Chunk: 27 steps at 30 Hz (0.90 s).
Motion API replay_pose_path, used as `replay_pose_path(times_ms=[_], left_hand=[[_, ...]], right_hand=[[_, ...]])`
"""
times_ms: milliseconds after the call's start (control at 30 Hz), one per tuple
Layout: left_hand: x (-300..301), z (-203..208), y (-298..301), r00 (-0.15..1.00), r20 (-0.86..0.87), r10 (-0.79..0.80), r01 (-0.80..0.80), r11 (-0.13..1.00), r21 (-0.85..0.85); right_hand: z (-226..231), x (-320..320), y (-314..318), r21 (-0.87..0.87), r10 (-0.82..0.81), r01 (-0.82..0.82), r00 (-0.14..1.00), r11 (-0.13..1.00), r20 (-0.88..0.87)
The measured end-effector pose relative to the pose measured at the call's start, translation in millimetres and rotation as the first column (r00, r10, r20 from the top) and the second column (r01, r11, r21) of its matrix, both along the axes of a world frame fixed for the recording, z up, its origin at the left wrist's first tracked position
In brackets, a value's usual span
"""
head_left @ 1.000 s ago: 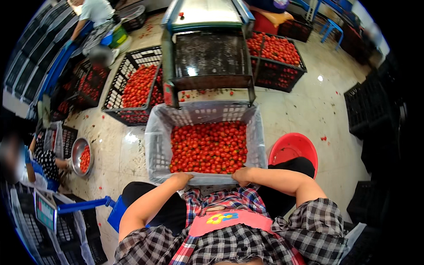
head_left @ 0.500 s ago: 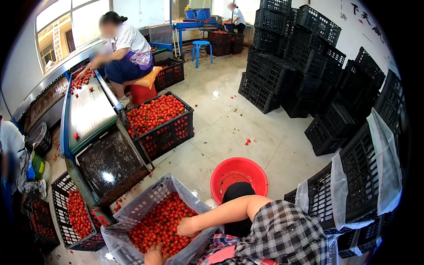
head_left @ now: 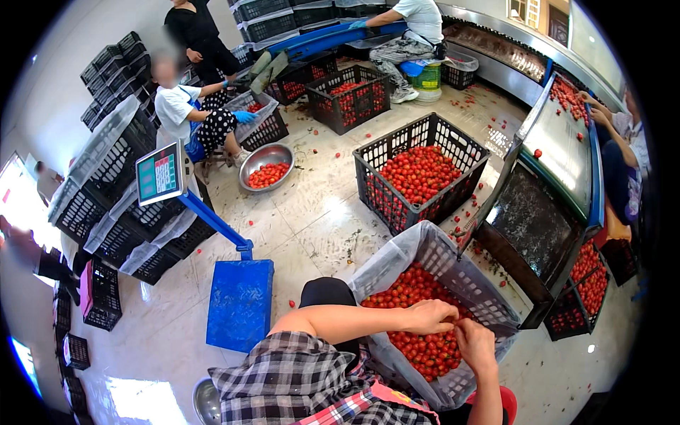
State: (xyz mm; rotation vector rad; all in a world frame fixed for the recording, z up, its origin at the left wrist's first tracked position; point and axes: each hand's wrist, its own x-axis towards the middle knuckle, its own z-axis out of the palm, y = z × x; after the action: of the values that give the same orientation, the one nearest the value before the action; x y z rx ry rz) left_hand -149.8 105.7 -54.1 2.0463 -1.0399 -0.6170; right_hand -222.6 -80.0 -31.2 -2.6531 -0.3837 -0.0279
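Both my hands meet over a crate [head_left: 471,280] lined with a translucent plastic sheet. Small red cherry tomatoes [head_left: 418,358] fill much of it. My left hand [head_left: 429,316] reaches across from the left, its fingers bent and pinched together. Close against it is my right hand [head_left: 476,343], also with curled fingers, its forearm rising from the lower edge. The fingertips of both come together just above the fruit. Whatever lies between them is too small or hidden to make out.
A blue platform scale [head_left: 239,304] stands left. Ahead are a black crate of tomatoes [head_left: 425,173] and a metal bowl [head_left: 266,168]. A conveyor's dark chute [head_left: 533,223] borders the right. Workers [head_left: 185,106] sit farther off; stacked crates [head_left: 117,159] line the left.
My view has swung left, bringing the scale and other workers into sight. Both hands have lifted off the tomatoes in the lined crate and come together, fingers pinched.
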Motion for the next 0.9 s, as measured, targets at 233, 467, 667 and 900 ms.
replay_pose_path(times_ms=[233, 467, 667, 900], left_hand=[[-7, 1, -2, 0.97, -0.212, 0.119, -0.186, 0.926, -0.329], [0, 8, 0, 0.972, -0.208, 0.109, -0.167, 0.943, -0.288], [1, 14, 0, 0.963, -0.254, 0.084, -0.152, 0.953, -0.262], [5, 7, 10, 0.976, -0.216, 0.036, -0.093, 0.961, -0.259]], right_hand=[[12, 3, 4, 0.3, -0.031, 0.072, 0.99, 0.951, -0.141], [6, 8, 4, 0.315, 0.036, -0.001, 0.994, 0.949, -0.106], [10, 5, 3, 0.259, 0.075, -0.059, 0.996, 0.964, -0.05], [4, 10, 3, 0.123, 0.21, -0.221, 0.973, 0.967, 0.1]])
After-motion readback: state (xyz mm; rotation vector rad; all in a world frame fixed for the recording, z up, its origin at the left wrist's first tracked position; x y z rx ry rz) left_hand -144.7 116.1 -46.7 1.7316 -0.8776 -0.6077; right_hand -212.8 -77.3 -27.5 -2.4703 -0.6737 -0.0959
